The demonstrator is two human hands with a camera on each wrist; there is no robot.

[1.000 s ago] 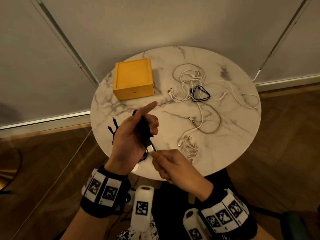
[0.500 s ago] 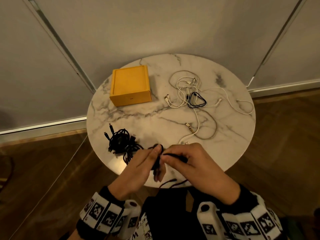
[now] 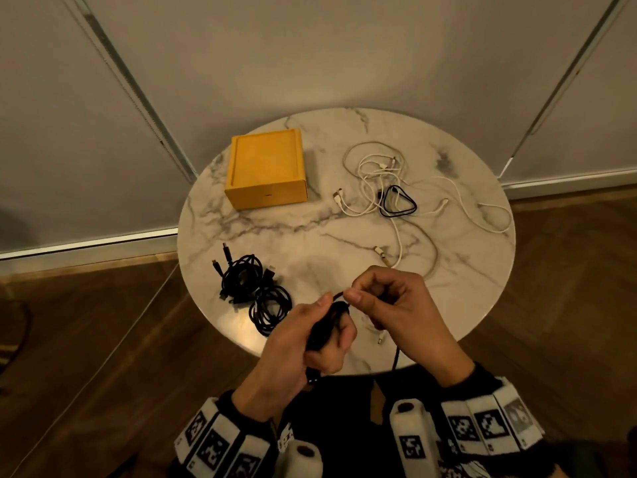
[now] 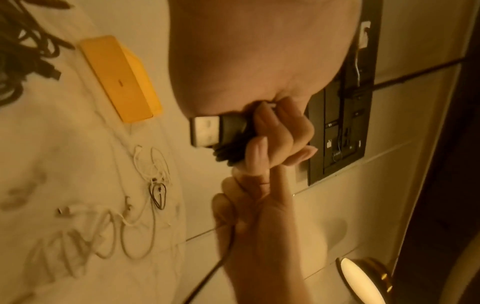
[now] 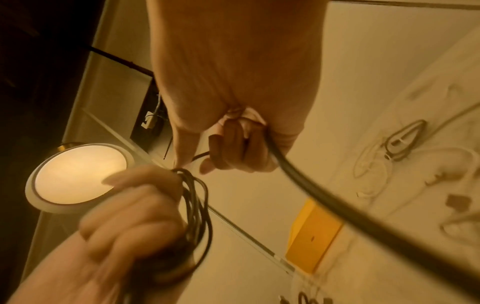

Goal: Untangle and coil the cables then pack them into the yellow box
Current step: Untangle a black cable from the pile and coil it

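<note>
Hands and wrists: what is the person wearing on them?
Both hands, left and right, are bare. Each wrist carries a black band set with white square tiles printed with black pixel-like markers, plus a white cylindrical block bearing another marker.

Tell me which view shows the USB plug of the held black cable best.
Left wrist: the USB plug sits close and sharp, sticking out of the left hand. Head view shows only the dark bundle in that hand; right wrist shows loops, no plug.

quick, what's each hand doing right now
Left hand: grips the coiled black cable.
Right hand: pinches the same cable's loose end.
</note>
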